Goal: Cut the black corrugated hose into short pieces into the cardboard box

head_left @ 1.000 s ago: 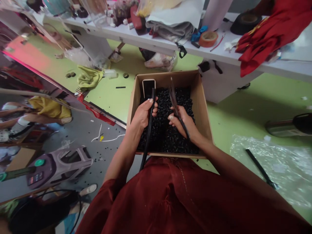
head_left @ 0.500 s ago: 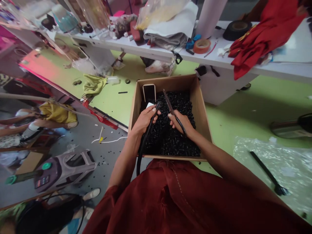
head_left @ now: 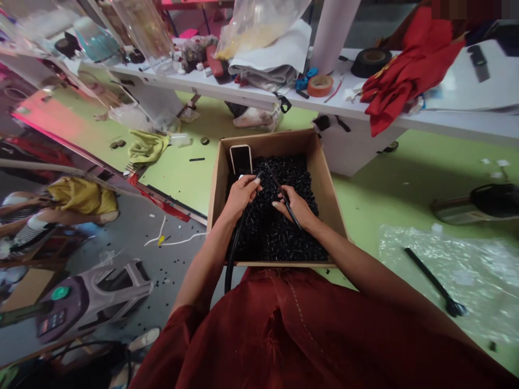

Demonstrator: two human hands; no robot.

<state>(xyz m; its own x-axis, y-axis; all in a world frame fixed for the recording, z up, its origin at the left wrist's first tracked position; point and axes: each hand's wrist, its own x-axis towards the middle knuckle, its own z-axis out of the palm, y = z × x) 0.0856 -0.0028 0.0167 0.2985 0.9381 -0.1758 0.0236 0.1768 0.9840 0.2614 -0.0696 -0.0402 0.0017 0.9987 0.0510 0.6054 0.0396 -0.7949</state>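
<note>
My left hand [head_left: 242,195] is closed on a black ribbed tube [head_left: 234,249], which hangs down past the box's front edge. My right hand [head_left: 298,208] grips dark scissors [head_left: 278,183], their blades pointing up and left toward the tube's end. Both hands are over a cardboard box [head_left: 330,200] filled with many small black pieces [head_left: 284,243]. A phone-like dark rectangle with a pale frame [head_left: 241,159] leans in the box's back left corner. Whether the blades touch the tube is too small to tell.
A white shelf [head_left: 219,86] behind the box carries tape, plastic bags and red cloth [head_left: 409,65]. On the green table [head_left: 365,189] lie clear plastic, a black strip [head_left: 430,275] and a metal kettle-like vessel [head_left: 458,208]. Another person sits at the far left.
The whole view has shifted slightly. The scissor blades now look closer together and nearer the tube's end at my left hand. Less of the white object beside my left hand shows.
</note>
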